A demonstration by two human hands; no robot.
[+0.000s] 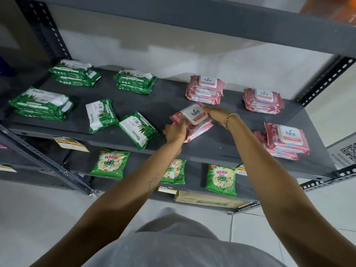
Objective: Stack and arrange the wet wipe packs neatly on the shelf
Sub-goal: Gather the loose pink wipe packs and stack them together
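Note:
Both my hands grip a small stack of pink Kara wet wipe packs (194, 116) near the front middle of the dark grey shelf (169, 101). My left hand (174, 132) holds its near left end; my right hand (216, 112) holds its far right corner. Other pink Kara stacks lie behind it (205, 89), at the back right (263, 101) and at the front right (285, 140). Green Origami packs are stacked at the back left (74, 73), back middle (134, 80) and front left (40, 103). Two more green packs (101, 114) (138, 130) lie askew.
The upper shelf board (192, 22) hangs close above. Perforated metal uprights stand at the left (44, 31) and right (325, 79). On the lower shelf stand green Wheel detergent bags (110, 163) (221, 179), price tags and a cardboard box (208, 201).

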